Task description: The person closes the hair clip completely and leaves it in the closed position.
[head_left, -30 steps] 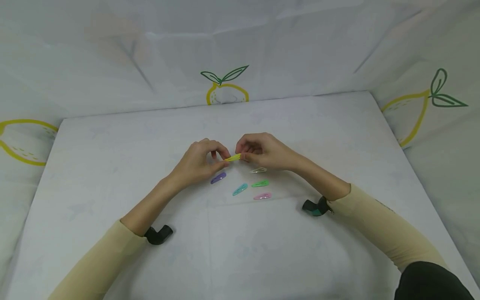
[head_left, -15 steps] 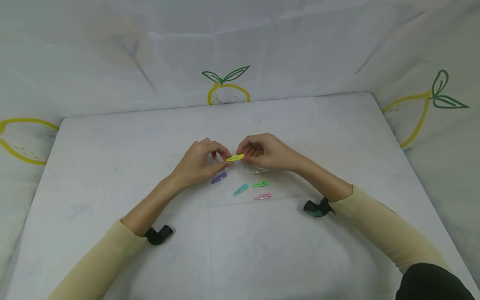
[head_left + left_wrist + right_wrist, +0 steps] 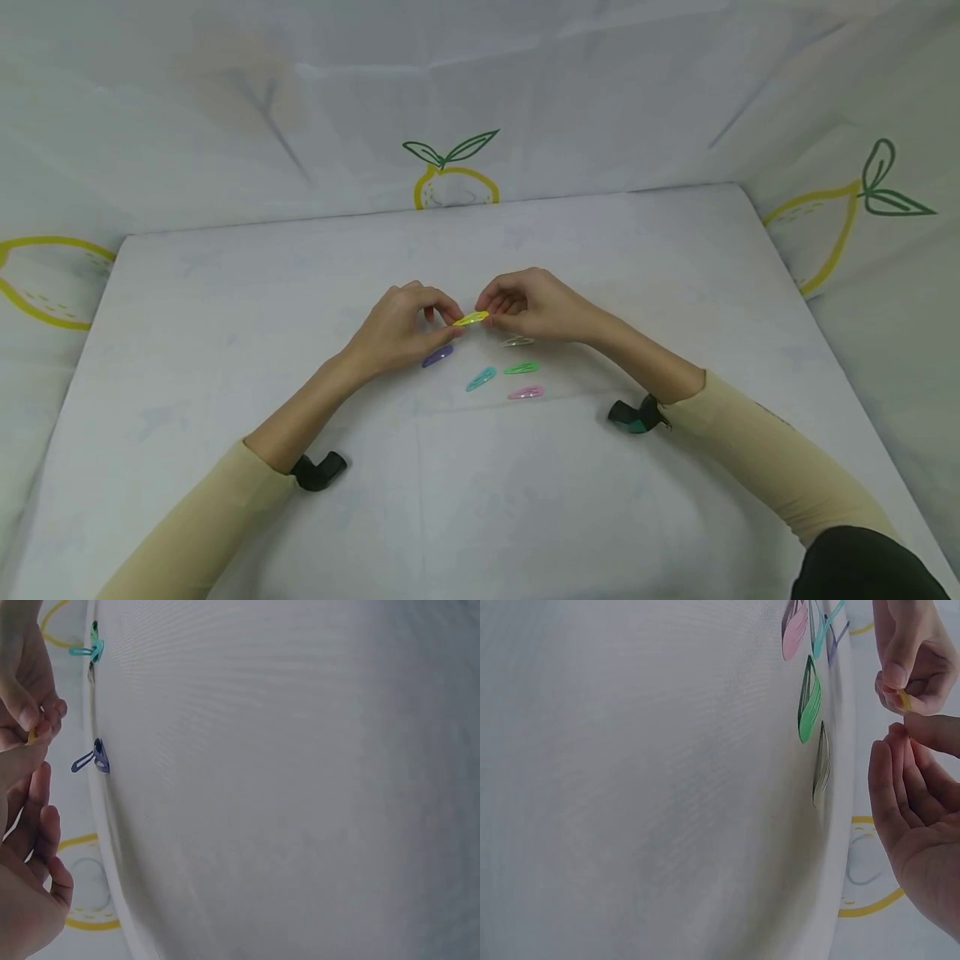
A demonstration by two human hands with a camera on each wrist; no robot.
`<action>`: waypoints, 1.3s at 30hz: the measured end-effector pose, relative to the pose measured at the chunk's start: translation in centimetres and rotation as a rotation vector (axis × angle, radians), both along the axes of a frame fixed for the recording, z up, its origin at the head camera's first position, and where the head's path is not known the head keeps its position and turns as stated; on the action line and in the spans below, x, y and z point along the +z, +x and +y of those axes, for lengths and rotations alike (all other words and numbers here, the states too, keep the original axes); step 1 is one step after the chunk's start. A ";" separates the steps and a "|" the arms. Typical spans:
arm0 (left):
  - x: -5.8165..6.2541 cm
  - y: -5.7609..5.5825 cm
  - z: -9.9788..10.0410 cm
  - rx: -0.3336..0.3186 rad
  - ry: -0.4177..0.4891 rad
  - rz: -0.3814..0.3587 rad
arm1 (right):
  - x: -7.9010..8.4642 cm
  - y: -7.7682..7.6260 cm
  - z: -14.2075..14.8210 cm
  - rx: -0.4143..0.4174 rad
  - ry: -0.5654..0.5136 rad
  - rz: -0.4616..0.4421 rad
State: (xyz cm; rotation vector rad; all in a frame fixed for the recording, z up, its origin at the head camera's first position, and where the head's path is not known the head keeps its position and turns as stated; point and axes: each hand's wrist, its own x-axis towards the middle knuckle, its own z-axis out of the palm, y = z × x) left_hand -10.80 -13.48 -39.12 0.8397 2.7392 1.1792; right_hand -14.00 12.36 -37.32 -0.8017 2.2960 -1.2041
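Observation:
A small yellow snap hair clip (image 3: 471, 317) is held above the table between both hands. My left hand (image 3: 408, 325) pinches its left end between thumb and forefinger. At its right end, my right hand (image 3: 536, 307) grips it with thumb and fingertips, the other fingers bent. Only a sliver of the yellow clip (image 3: 904, 699) shows in the right wrist view. Below the hands lie a purple clip (image 3: 437, 356), a light blue clip (image 3: 481, 379), a green clip (image 3: 521, 367), a pink clip (image 3: 526, 392) and a pale clip (image 3: 517, 341). The purple clip (image 3: 100, 756) appears parted in the left wrist view.
A white cloth covers the table (image 3: 375, 517). Around its back and sides stand white cloth walls printed with lemons (image 3: 456, 185). Each wrist wears a black camera mount, one on the left (image 3: 318, 471) and one on the right (image 3: 633, 414).
The yellow clip has turned from nearly edge-on to show its broad face. Fingers of my right hand have slid slightly rightward, uncovering more of its right end. The clips on the table stay put.

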 end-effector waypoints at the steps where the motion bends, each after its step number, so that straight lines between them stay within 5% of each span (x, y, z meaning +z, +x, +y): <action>1: 0.0 0.0 0.0 -0.001 0.000 -0.005 | 0.0 0.0 0.0 0.003 0.003 0.001; 21: 0.0 0.0 0.1 0.001 -0.065 -0.110 | 0.0 0.0 0.0 0.033 0.047 -0.008; 39: -0.4 0.3 0.3 -0.014 -0.134 -0.118 | -0.6 0.3 -0.2 0.068 0.135 0.028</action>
